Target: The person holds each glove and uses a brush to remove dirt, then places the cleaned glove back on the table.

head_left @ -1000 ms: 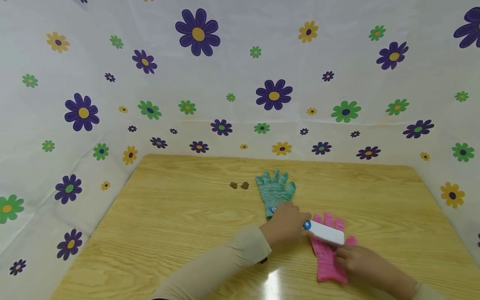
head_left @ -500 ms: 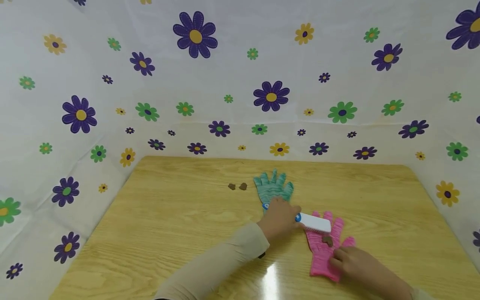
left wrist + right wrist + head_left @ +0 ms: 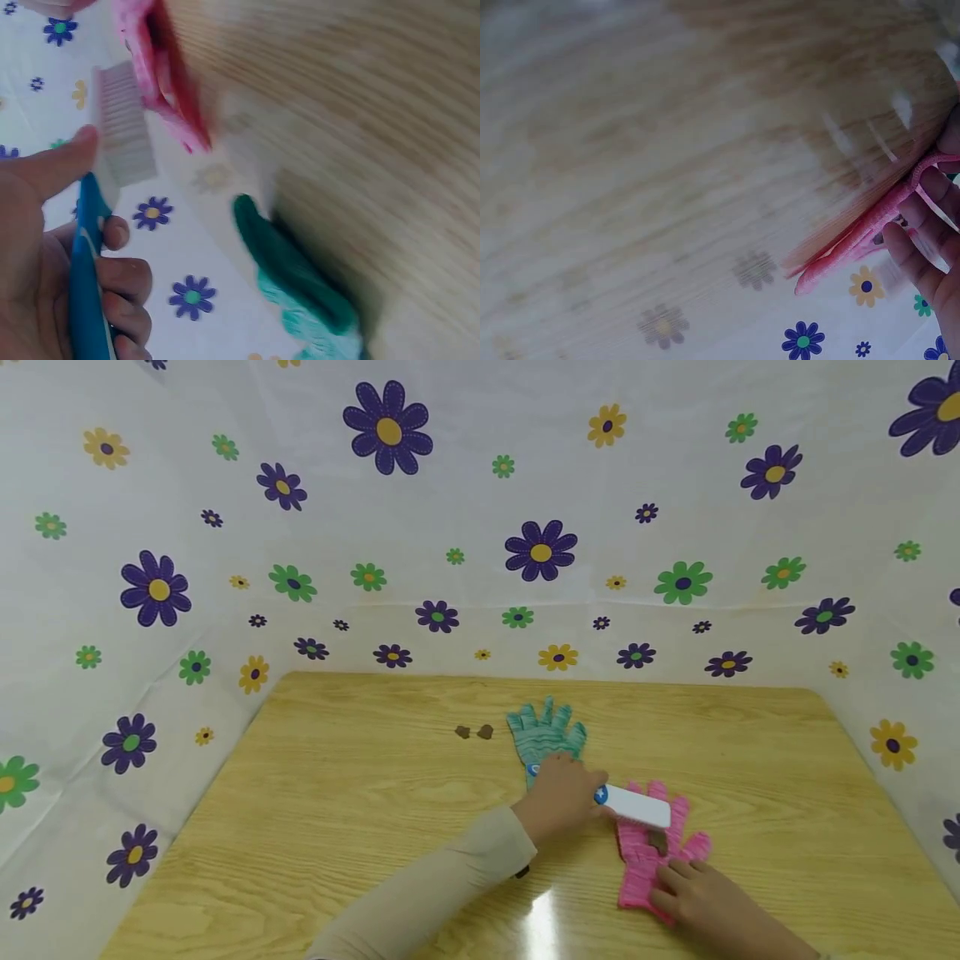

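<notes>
My left hand grips the blue handle of a brush, fingers wrapped round it and thumb along its neck. The brush's white head lies over the fingers of a pink knitted glove; its pale bristles show in the left wrist view. Just below the head is a small brown lump or stain on the glove. My right hand holds the pink glove by its lower right side, its edge between thumb and fingers in the right wrist view. A green knitted glove lies behind my left hand, partly hidden.
Two small brown pieces lie left of the green glove on the wooden table. A small black thing peeks out by the left sleeve. A flower-printed white sheet stands round the back and sides.
The brush has shifted left and up off the pink glove's middle, then slightly right again, uncovering the brown lump. My right hand has slid a little down along the glove.
</notes>
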A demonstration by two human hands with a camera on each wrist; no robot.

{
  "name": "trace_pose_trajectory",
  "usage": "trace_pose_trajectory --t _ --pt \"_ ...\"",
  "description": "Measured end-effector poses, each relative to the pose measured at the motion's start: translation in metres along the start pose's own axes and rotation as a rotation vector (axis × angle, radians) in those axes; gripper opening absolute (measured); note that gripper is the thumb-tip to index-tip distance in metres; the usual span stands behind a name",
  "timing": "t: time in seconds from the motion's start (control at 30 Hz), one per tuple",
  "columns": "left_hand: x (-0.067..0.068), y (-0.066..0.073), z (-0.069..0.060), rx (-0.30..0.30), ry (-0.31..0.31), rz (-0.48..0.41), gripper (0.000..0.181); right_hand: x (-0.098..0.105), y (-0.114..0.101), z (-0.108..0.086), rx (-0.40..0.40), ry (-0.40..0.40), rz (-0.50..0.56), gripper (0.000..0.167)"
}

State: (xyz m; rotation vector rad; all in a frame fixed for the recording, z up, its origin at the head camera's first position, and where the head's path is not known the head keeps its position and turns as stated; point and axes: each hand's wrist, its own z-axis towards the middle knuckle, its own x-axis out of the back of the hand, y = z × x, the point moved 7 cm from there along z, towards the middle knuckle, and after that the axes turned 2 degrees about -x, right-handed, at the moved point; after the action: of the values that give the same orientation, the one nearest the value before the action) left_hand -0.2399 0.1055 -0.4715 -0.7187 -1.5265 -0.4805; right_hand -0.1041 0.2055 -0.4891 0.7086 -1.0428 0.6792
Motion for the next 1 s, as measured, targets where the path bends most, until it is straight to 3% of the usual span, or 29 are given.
trace_pose_trajectory --t 0.17,0.27,0.53,0.67,0.8,0.87,1.0 --pt "-0.005 0.018 0.000 -0.074 -0.059 0.001 0.056 0.000 0.002 0.000 -0.029 -0.002 0.014 0.018" --pt "-0.012 0.019 0.001 -0.062 -0.089 -0.021 0.055 0.000 0.001 0.002 -0.014 0.013 0.023 0.018" --pt "-0.001 -0.011 0.018 0.104 0.027 0.125 0.043 -0.002 0.003 0.007 -0.024 -0.037 0.003 0.020" --pt "0.008 -0.013 0.014 0.171 0.051 0.109 0.046 0.000 0.005 0.007 -0.037 -0.003 0.000 0.020" --pt "0.026 -0.024 0.004 0.260 0.146 0.105 0.050 0.001 0.007 0.008 -0.048 0.011 0.005 0.022" --pt "0.031 -0.024 -0.001 0.209 0.192 0.116 0.050 0.000 0.007 0.009 -0.058 -0.020 0.021 0.021" --pt "0.022 -0.001 -0.013 -0.061 0.180 0.207 0.047 -0.004 0.008 0.012 -0.100 -0.156 0.070 0.015"
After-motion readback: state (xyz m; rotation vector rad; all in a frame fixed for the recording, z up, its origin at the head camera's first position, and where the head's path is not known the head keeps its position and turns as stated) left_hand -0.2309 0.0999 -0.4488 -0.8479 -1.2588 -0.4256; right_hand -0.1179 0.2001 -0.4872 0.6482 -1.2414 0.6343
